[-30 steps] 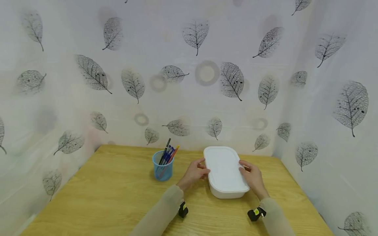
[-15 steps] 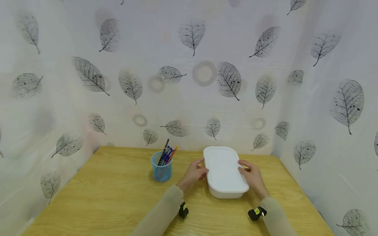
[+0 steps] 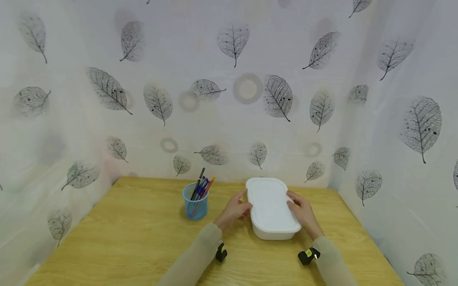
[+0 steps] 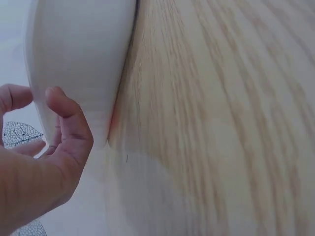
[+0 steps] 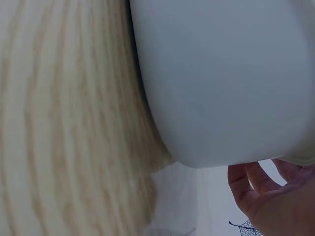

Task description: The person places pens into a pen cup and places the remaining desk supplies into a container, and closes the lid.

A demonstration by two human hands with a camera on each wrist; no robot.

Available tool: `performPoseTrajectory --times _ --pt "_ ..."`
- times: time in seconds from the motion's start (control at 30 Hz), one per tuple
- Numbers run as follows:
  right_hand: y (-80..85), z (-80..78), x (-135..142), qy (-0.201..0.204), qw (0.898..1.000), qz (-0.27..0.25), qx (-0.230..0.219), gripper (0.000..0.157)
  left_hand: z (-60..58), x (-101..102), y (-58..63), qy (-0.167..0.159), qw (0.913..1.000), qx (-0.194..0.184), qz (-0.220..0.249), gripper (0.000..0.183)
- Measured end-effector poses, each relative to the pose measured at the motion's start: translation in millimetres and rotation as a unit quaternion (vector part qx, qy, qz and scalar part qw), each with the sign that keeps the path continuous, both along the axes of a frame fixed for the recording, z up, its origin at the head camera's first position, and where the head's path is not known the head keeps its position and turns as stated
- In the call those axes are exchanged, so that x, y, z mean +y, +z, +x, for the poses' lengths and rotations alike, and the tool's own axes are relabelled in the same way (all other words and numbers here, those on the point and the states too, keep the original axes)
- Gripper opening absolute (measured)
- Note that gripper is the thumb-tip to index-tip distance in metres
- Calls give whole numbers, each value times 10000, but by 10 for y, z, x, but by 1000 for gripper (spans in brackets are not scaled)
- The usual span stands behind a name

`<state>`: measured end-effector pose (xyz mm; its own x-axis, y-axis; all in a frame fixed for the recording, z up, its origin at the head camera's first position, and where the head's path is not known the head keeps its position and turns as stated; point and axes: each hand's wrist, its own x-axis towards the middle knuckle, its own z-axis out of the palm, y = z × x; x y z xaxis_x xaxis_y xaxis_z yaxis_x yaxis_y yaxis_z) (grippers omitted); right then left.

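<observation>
A white rectangular food container [image 3: 273,235] stands on the table with its white lid [image 3: 271,204] on top. My left hand [image 3: 232,210] holds the lid's left edge, thumb on the rim and fingers curled at the side. On the opposite edge, my right hand [image 3: 303,213] grips the rim the same way. The left wrist view shows bent fingers of the left hand [image 4: 49,167] at the rim, beside the container's wall [image 4: 83,54]. In the right wrist view the container [image 5: 221,83] partly hides the fingertips of the right hand [image 5: 280,201].
A blue cup [image 3: 196,208] with several pens and pencils [image 3: 202,188] stands left of the container. The wooden table [image 3: 125,230] meets a leaf-patterned curtain [image 3: 200,127] at the back and both sides.
The right hand has shifted very slightly along the rim. Both hands stay at the lid's edges and the container stays in place; the head view moves a little.
</observation>
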<state>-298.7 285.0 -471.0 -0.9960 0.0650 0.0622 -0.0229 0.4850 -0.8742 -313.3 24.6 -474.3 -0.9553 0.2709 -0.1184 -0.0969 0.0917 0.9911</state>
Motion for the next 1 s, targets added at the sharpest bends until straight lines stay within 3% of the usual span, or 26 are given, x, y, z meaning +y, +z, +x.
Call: performPoseTrajectory --times 0.47,0.63,0.77,1.0 --pt "-1 -23 -34 86 10000 30 5 47 -84 -128 -70 -431 9981 167 -403 71" --pt "33 15 -42 110 9986 482 175 48 -54 -160 -63 -418 9943 498 -842 67" --pt "63 35 -55 130 9929 1062 524 47 -32 -182 -47 -468 9843 968 -1402 66" --pt "104 92 -251 289 9809 1719 860 57 56 -219 57 -657 9535 1773 -2347 62"
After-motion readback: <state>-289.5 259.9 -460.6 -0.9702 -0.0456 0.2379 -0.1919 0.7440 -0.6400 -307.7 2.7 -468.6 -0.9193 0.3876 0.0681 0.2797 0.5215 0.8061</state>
